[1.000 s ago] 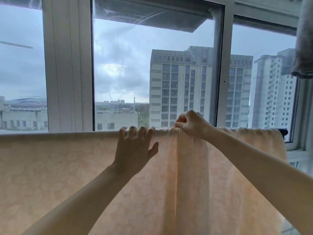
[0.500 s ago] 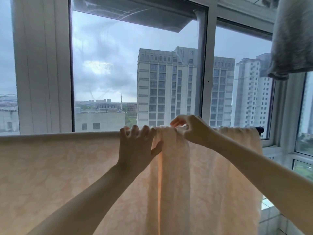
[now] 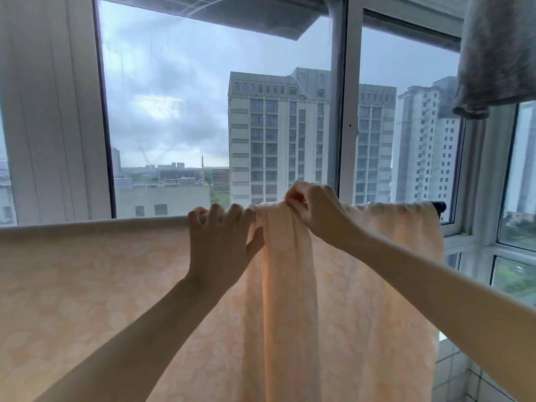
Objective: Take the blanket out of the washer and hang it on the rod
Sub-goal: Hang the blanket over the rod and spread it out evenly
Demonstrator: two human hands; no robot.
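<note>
Blanket (image 3: 87, 285) hangs over the rod (image 3: 437, 205) across the lower frame, flat at left and bunched into a fold at centre. Your left hand (image 3: 220, 245) hooks curled fingers over its top edge, thumb on the front. Your right hand (image 3: 316, 211) pinches the fold's top. Grey cloth (image 3: 499, 53) hangs upper right.

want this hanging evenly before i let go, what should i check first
1. Drape: blanket lies over the rod, ok.
2. Hold: left hand grips the top edge, ok.
3. Hold: right hand pinches the bunched fold, ok.
4. Spread: not ok, cloth is gathered in the middle.
5. Even hang on the far side: cannot tell, hidden.
6. Clearance: grey cloth hangs above, apart from the blanket, ok.
</note>
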